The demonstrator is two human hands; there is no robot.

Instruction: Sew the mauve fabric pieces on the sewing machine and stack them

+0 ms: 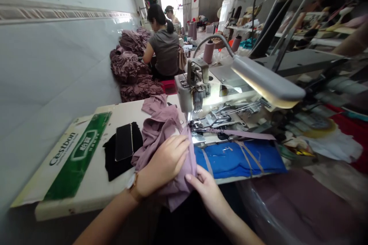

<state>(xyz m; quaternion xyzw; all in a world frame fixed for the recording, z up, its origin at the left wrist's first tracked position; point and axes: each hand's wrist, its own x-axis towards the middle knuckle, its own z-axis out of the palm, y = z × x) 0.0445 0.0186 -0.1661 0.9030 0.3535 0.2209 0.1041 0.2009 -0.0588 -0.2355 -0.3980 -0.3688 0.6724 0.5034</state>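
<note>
Here, a soft mauve cloth (pixel 162 118) lies bunched on the off-white worktop (pixel 125 114), its far right edge reaching up to the needles of a pale grey metal sewing machine (pixel 184 97). The left hand (pixel 169 153) lies palm down over the cloth, fingers close together and pointing toward the needles; its thumb is hidden, so whether it grips a fold cannot be told. A watch with a tan strap (pixel 132 184) circles that wrist. The right hand (pixel 205 187) pinches the cloth's near right edge between thumb and fingers, near the left hand.

A narrow mauve fabric strip (pixel 247 134) stretches rightward from the metal parts beside the needles, and a long bright blue wrapped pad (pixel 230 160) lies just below it. Left of the cloth, a black rectangular phone (pixel 124 142) rests on a piece of black fabric (pixel 112 166), with a white-and-green printed Cestbon sheet (pixel 77 157) farther left. Beyond the worktop, a person in a grey top (pixel 166 51) sits beside heaps of dusky mauve fabric (pixel 129 63).
</note>
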